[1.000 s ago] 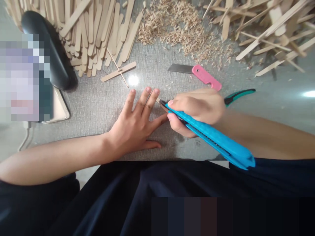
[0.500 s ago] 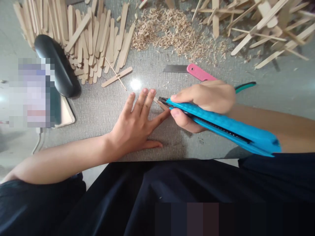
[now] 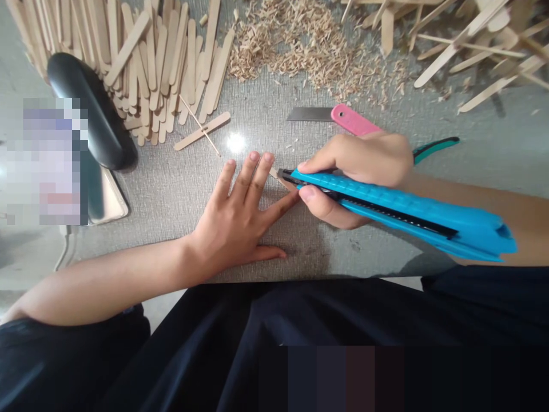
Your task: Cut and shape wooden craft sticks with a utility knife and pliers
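Observation:
My right hand [image 3: 360, 171] is wrapped round a blue box cutter [image 3: 412, 209], its tip pointing left and down at the table. Under that tip lies a wooden craft stick [image 3: 286, 183], mostly hidden between my two hands. My left hand [image 3: 240, 212] rests palm down with fingers spread, the fingertips and index finger against the stick. Just beyond my right hand is a second blade with a pink handle [image 3: 354, 120]. A craft stick crossed by a thin wooden stick [image 3: 203, 130] lies beyond my left fingertips.
Many craft sticks [image 3: 167, 63] are piled at the back left, beside a black case [image 3: 92, 111] and a phone [image 3: 112, 197]. Wood shavings [image 3: 295, 43] cover the back middle. Crossed stick pieces [image 3: 467, 51] heap at the back right. A green-and-black handle [image 3: 437, 149] pokes out past my right hand.
The box cutter's rear end has swung slightly to the right and up, while its tip stays at the stick. The view has shifted a little. My left hand holds its place.

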Demonstrator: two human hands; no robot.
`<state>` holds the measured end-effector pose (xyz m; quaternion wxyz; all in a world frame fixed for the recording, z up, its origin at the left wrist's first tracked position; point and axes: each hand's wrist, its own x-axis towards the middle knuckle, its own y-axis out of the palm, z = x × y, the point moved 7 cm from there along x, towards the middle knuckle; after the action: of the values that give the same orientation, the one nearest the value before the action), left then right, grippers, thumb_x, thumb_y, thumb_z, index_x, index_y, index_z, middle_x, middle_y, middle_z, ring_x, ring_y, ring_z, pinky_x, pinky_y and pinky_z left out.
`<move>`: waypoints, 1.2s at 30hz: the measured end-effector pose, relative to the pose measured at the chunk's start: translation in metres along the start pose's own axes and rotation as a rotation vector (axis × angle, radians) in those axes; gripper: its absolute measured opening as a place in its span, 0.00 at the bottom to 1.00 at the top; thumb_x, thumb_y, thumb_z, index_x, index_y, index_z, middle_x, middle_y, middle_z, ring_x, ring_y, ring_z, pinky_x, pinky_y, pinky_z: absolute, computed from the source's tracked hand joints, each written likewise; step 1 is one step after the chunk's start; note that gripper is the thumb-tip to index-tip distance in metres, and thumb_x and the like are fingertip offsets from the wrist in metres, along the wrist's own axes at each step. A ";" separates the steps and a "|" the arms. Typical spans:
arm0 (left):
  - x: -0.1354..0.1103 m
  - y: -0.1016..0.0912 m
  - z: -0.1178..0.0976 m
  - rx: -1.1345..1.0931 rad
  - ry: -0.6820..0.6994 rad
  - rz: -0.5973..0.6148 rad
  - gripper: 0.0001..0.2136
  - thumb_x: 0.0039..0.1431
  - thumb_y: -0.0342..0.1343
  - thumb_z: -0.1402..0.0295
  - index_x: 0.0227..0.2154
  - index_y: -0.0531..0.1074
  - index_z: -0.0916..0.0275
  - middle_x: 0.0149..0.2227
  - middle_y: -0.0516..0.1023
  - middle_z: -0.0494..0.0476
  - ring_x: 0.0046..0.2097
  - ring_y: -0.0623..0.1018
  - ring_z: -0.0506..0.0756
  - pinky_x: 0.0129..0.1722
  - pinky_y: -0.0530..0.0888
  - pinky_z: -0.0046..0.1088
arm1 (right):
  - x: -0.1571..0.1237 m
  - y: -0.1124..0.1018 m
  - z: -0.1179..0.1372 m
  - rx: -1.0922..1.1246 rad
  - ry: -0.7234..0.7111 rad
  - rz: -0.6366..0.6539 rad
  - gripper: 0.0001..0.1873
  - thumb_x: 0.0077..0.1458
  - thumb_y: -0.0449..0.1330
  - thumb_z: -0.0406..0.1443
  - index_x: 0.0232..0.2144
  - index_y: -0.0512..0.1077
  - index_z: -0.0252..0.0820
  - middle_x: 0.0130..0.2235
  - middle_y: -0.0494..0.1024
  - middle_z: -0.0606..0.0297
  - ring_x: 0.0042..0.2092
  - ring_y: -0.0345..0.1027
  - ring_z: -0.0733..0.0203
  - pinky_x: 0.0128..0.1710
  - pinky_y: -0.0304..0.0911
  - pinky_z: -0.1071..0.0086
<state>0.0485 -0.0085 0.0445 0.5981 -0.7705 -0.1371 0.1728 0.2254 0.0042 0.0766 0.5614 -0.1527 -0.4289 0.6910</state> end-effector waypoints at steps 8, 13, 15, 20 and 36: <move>0.000 0.000 0.000 -0.008 -0.002 -0.006 0.58 0.64 0.67 0.30 0.87 0.49 0.51 0.87 0.53 0.73 0.86 0.58 0.83 0.84 0.62 0.71 | 0.001 -0.003 0.003 -0.012 -0.085 -0.067 0.08 0.60 0.62 0.39 0.42 0.68 0.54 0.21 0.71 0.79 0.21 0.71 0.58 0.24 0.69 0.63; 0.000 0.001 0.000 -0.024 -0.005 -0.001 0.54 0.67 0.65 0.31 0.85 0.55 0.54 0.87 0.52 0.73 0.86 0.58 0.83 0.84 0.61 0.71 | -0.004 -0.001 0.011 -0.032 -0.190 -0.087 0.09 0.62 0.63 0.35 0.42 0.68 0.54 0.24 0.72 0.79 0.22 0.70 0.59 0.26 0.70 0.62; 0.001 0.001 0.000 -0.028 -0.008 0.008 0.53 0.68 0.64 0.32 0.85 0.56 0.55 0.88 0.51 0.73 0.86 0.57 0.83 0.85 0.61 0.70 | -0.006 0.001 0.011 -0.023 -0.194 -0.081 0.08 0.63 0.63 0.35 0.43 0.69 0.53 0.26 0.75 0.76 0.23 0.72 0.58 0.26 0.70 0.62; 0.002 -0.001 -0.002 -0.020 -0.002 0.008 0.55 0.65 0.69 0.33 0.84 0.57 0.57 0.87 0.52 0.78 0.85 0.59 0.84 0.84 0.62 0.71 | -0.006 0.010 0.006 -0.023 -0.139 0.029 0.05 0.67 0.63 0.40 0.41 0.70 0.51 0.28 0.77 0.69 0.25 0.71 0.56 0.25 0.68 0.59; 0.003 0.000 -0.002 -0.001 0.005 0.001 0.62 0.61 0.71 0.30 0.86 0.50 0.54 0.87 0.53 0.78 0.85 0.60 0.85 0.83 0.62 0.70 | -0.007 0.004 0.001 -0.067 -0.052 0.031 0.06 0.66 0.63 0.41 0.43 0.69 0.54 0.27 0.77 0.74 0.28 0.77 0.55 0.30 0.73 0.59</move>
<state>0.0522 -0.0094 0.0448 0.5980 -0.7713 -0.1354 0.1710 0.2245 -0.0025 0.0726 0.5337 -0.1602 -0.4639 0.6887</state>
